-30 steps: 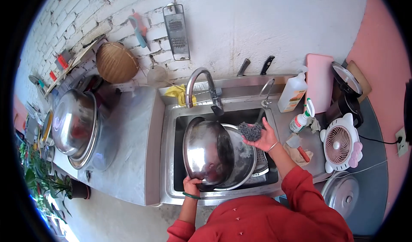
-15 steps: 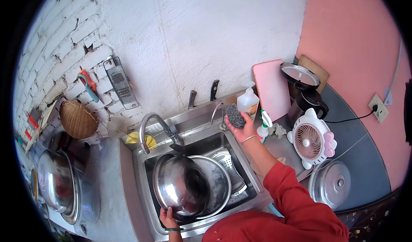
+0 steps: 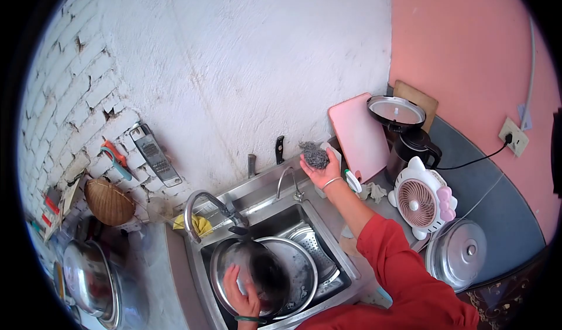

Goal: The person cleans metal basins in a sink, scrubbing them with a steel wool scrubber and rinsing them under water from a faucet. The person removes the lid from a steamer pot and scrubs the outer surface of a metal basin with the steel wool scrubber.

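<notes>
My right hand [image 3: 326, 171] is raised beyond the sink's far right corner, fingers curled around a grey steel wool scrubber [image 3: 315, 155]. My left hand [image 3: 241, 292] is over the near side of a shiny metal bowl [image 3: 266, 267], its fingers apart and holding nothing; whether they touch the bowl I cannot tell. That bowl lies tilted in the sink [image 3: 310, 210], over part of a wider metal basin [image 3: 293, 249]. Behind the basin sits a perforated metal piece [image 3: 313, 242], partly hidden.
A curved faucet [image 3: 190, 210] reaches over the sink's left side, near a yellow cloth [image 3: 201, 225]. Right of the sink are a pink cutting board [image 3: 360, 137], a kettle [image 3: 401, 154], a small fan [image 3: 414, 204] and a lidded pot [image 3: 459, 251]. Two knives [image 3: 280, 148] stand by the wall.
My left hand has let go of the bowl's near rim and moved up over the bowl. My right hand still holds the scrubber. The view has tilted upward slightly.
</notes>
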